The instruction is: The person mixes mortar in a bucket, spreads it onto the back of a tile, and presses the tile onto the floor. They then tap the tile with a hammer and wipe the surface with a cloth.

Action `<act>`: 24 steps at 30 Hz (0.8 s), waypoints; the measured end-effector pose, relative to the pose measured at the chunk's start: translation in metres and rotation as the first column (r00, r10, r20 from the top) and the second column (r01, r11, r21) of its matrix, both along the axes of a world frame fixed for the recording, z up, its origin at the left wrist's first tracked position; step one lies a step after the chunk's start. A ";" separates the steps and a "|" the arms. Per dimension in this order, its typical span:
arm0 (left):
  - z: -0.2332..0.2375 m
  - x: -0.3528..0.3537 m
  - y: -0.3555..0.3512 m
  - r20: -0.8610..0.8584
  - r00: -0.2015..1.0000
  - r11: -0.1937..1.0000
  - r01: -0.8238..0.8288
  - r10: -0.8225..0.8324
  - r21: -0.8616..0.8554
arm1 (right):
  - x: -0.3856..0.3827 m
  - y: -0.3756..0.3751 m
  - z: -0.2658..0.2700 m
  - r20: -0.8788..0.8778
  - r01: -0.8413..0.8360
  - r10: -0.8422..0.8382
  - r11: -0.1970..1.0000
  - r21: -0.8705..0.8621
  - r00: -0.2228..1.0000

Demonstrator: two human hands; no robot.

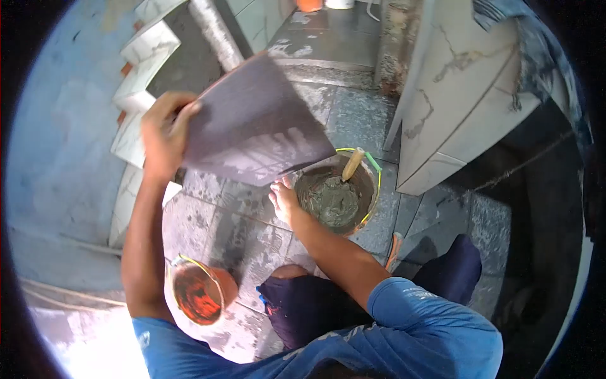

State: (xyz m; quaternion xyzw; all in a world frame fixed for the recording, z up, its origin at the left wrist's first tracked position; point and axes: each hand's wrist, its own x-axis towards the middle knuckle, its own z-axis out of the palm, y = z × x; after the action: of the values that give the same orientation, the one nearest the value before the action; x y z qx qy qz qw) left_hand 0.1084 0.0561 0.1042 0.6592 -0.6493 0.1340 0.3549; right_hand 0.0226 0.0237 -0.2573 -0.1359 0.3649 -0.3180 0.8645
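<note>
Head view: grey tiled floor (252, 230), blue wall (57, 145)

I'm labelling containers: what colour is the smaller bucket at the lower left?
The smaller bucket is orange outside; the head view shows it best.

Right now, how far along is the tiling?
Pale veined tiles already line the stepped edge, and the mortar looks mixed. In hand: the left hand holds a dark tile aloft, the right hand near its lower edge. Left, probably: setting that tile; the trowel rests in the bucket. I can't tell how many tiles remain.
</note>
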 end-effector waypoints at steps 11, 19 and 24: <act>0.074 -0.058 0.072 0.060 0.996 0.992 -0.054 0.061 -0.110 | -0.038 0.016 0.071 0.340 0.207 -0.167 0.975 -0.085 0.925; 0.085 -0.117 0.054 0.077 0.997 0.994 0.033 -0.024 -0.106 | -0.125 0.014 0.064 0.243 0.123 -0.051 0.948 -0.294 0.969; 0.085 -0.127 0.035 0.012 0.998 0.998 0.064 -0.064 0.026 | -0.128 0.024 0.027 0.069 0.234 -0.224 0.934 -0.270 0.972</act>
State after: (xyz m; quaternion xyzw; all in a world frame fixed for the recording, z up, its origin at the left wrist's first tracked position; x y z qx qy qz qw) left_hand -0.0190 0.0910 0.1892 0.6417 -0.6739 0.1185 0.3466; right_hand -0.1049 0.0473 -0.2301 -0.2060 0.3141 -0.4667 0.8007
